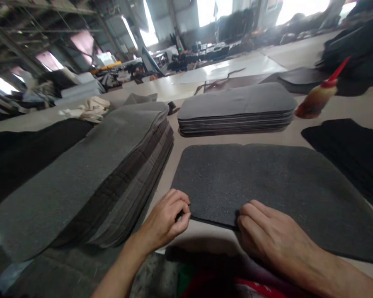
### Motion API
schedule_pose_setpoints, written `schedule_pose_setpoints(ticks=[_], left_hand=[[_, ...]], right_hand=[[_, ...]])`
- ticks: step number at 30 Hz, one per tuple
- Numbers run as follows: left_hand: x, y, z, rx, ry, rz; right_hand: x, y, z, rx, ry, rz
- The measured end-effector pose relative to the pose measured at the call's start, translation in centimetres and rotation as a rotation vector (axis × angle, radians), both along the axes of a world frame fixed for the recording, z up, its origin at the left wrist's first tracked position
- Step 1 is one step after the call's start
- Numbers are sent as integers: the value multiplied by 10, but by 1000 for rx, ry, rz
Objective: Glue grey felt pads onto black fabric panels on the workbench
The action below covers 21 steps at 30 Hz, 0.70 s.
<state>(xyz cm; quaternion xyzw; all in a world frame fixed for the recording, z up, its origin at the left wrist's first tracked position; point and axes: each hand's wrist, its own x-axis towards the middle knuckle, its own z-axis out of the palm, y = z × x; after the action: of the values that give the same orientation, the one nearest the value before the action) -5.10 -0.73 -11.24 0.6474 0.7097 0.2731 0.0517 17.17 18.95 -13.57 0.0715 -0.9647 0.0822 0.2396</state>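
From my remote seat I see a workshop or factory floor, textile or leather type. Open metal roof beams, corrugated-looking walls, bright high windows. Long pale worktable (349, 108), stacks of cut grey sheets: one tall stack (90, 161) on the left, one lower stack (236, 103) further back. Squeeze bottle (317, 97) with red nozzle, maybe glue, can't tell. More tables and piled material (81, 89) fill the background, far end blurry.
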Motion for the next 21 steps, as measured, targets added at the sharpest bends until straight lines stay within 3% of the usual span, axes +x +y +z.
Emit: schedule_pose_setpoints(ticks=[7, 21], left_hand=[[0, -2, 5, 47, -26, 24], [0, -6, -1, -28, -60, 5]], right_hand=[[-1, 1, -2, -24, -35, 21], [-1, 0, 1, -26, -76, 48]])
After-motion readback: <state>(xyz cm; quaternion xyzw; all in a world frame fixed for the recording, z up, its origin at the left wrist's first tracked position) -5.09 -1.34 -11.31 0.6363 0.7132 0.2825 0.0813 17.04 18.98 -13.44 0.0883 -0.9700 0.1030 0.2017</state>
